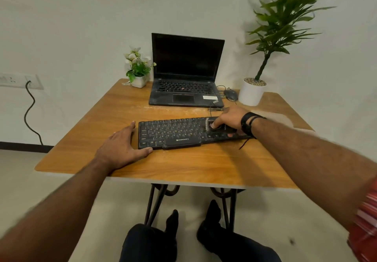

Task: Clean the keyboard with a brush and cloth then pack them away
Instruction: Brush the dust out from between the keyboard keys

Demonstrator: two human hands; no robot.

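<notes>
A black keyboard lies on the wooden worktop. The left hand rests flat, bracing its edge; the right hand grips a small brush against the keys. Hard strokes could slide the keyboard.

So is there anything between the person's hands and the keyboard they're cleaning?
No. The left hand lies flat against the keyboard's left end, and the right hand is already on its right end, holding what looks like a small brush on the keys. No cloth shows.

Soft even light, blurred, warped edges
</notes>
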